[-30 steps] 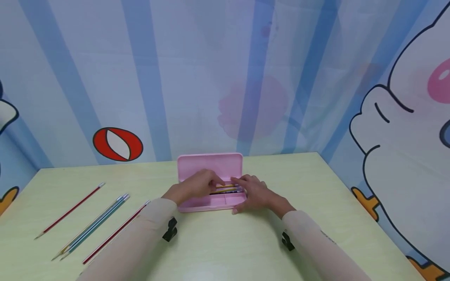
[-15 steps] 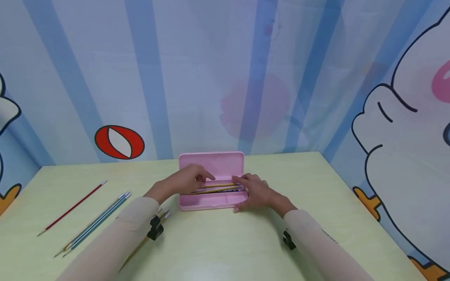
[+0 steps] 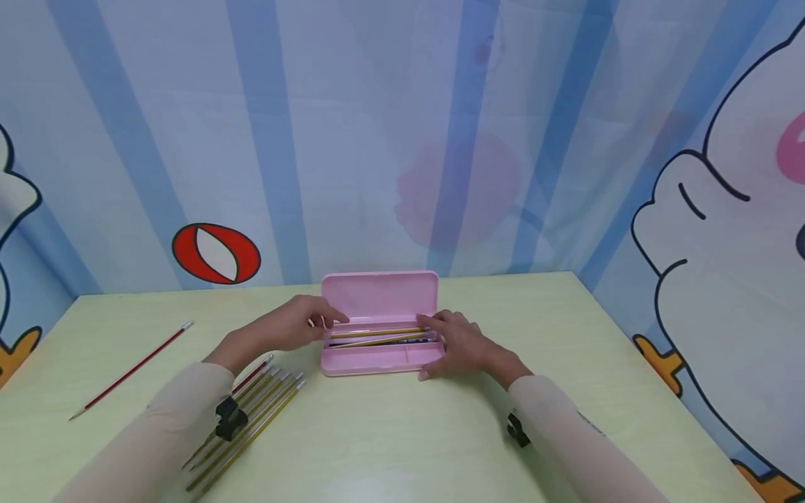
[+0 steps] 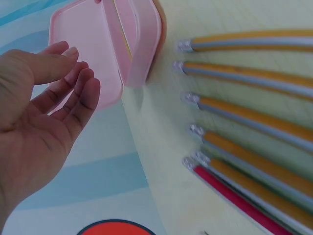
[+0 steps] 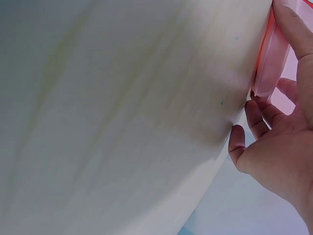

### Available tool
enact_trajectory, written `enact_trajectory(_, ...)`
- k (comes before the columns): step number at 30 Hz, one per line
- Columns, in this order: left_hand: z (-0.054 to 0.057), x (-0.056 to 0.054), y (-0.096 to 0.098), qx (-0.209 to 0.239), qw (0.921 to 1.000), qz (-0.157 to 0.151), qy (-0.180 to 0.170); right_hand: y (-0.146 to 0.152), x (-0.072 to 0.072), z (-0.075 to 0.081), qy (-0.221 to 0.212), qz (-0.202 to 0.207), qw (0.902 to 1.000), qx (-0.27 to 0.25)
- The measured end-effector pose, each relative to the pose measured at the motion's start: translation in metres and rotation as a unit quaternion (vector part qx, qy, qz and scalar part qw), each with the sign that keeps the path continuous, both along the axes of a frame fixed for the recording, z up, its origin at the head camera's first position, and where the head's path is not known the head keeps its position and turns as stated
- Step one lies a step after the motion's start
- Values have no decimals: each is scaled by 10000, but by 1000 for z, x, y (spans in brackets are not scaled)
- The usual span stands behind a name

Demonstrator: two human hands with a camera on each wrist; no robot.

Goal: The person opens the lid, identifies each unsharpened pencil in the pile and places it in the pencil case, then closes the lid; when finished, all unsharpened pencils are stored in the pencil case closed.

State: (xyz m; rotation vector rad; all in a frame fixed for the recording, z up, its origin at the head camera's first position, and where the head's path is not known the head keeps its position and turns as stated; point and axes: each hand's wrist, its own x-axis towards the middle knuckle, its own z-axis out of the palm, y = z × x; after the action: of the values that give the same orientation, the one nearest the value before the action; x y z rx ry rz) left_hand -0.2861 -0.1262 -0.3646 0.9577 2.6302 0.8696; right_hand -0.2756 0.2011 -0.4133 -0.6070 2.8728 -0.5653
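A pink pencil case (image 3: 365, 360) stands open on the table with its lid (image 3: 380, 297) raised at the back. Yellow-striped pencils (image 3: 377, 341) lie lengthwise in its rear compartment, with other slim items partly hidden under them. My left hand (image 3: 292, 323) hovers at the case's left end; in the left wrist view its fingers (image 4: 80, 100) are loosely bent with nothing between them. At the opposite end, my right hand (image 3: 462, 346) holds the case, thumb at the front corner and forefinger at the back, as the right wrist view shows from the side.
Several yellow-striped pencils (image 3: 267, 419) and a red one (image 4: 234, 196) lie fanned out beneath my left forearm. Farther left lies another red pencil (image 3: 132, 370). A printed curtain (image 3: 352, 140) hangs behind the table's back edge.
My left hand has drawn back leftward from over the pencils in the case. Its sleeve now covers the blue pencils and reveals the yellow ones. My right hand stays at the case.
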Motion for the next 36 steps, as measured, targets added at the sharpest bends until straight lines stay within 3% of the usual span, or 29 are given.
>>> enact_trajectory(8,7,11,-23,-22,9998,155,-106,1,-2,-2,-44,-57,10000,2)
enact_trajectory(26,2,31,-67,-143,9992,374,16,2,-2,-1,-93,-44,9999,2)
enact_trajectory(36,-6,38,-85,-357,9968,679,-212,0,-1,-1,-103,-41,9999,-19)
